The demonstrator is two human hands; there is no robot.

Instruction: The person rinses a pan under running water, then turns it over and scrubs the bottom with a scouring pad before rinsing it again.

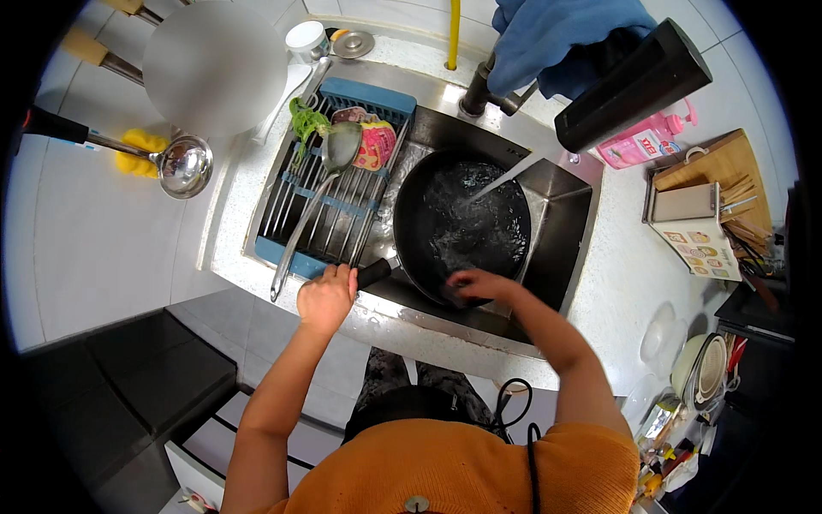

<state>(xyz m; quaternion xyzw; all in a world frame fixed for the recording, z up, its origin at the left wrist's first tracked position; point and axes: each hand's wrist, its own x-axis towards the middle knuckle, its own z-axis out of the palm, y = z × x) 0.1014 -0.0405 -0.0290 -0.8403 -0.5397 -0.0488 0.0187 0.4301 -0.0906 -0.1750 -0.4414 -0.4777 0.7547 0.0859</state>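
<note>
A black frying pan (pixel 414 224) lies in the steel sink (pixel 561 265), with a stream of water (pixel 507 176) running into it. Its dark handle (pixel 374 273) points toward the near left, and my left hand (pixel 328 298) is closed round the end of it. My right hand (pixel 479 285) reaches over the pan's near side, fingers curled down at the inner wall. Whatever those fingers hold is hidden and slightly blurred. Just left of the pan, a metal ladle (pixel 342 147) rests on the blue-ended drying rack (pixel 342 201), beside leafy greens (pixel 306 122) and a pink-and-yellow item (pixel 377 146).
A dark faucet (pixel 479 90) with a blue cloth (pixel 565 43) stands behind the sink, near a black cylinder (pixel 634 84). To the right are a pink pump bottle (pixel 646 140), cutting board (pixel 715 163) and chopstick holder (pixel 685 206). Another ladle (pixel 186 167) hangs on the left wall.
</note>
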